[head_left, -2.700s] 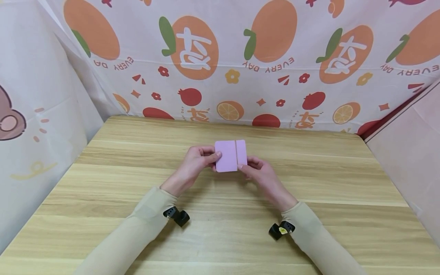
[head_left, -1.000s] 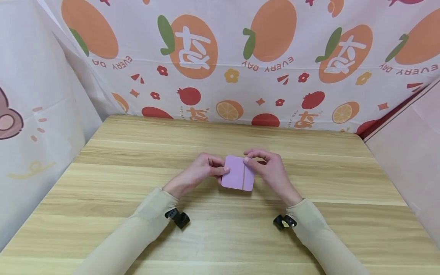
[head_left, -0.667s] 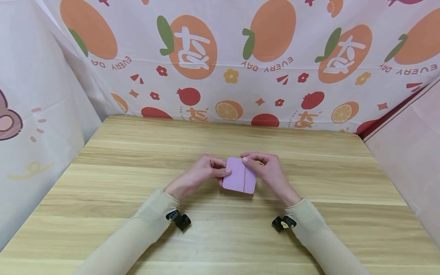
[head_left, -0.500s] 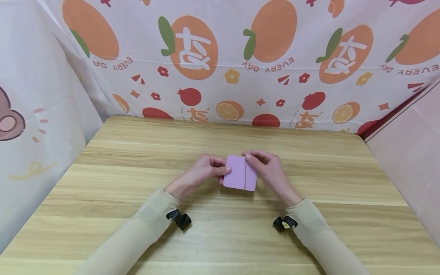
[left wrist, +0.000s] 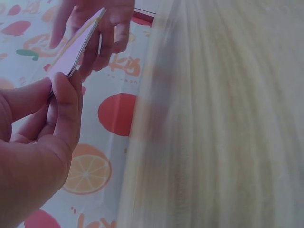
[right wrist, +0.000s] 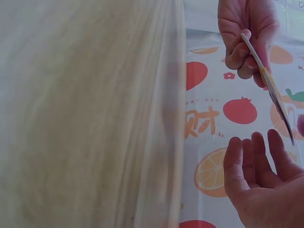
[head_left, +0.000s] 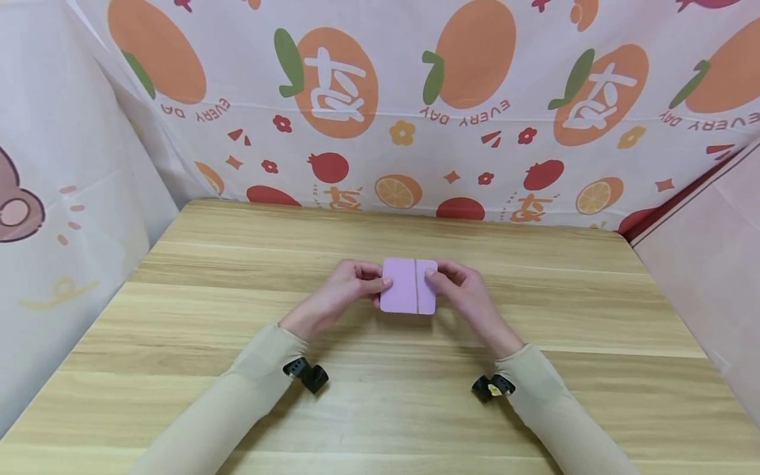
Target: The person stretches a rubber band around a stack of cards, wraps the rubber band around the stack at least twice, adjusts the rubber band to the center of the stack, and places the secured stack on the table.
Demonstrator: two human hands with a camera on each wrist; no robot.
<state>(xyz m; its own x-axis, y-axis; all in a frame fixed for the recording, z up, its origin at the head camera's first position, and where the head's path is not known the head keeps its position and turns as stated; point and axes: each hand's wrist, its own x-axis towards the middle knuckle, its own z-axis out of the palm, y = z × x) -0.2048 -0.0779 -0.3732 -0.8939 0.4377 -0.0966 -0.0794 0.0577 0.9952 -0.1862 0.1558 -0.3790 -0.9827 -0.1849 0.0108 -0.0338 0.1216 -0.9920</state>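
Head view: a pink card (head_left: 398,287), crossed by a thin band (head_left: 417,293), is held above the counter (head_left: 380,409), pinched at nine o'clock by the left hand (head_left: 344,285); near two o'clock the right hand (head_left: 467,290) is left unclenched, its contact uncertain. Light, fairly stiff, smooth handling is expected, edges best gripped at nine and three o'clock. Since half a second ago, the card has been squared up and shifted towards eleven o'clock.
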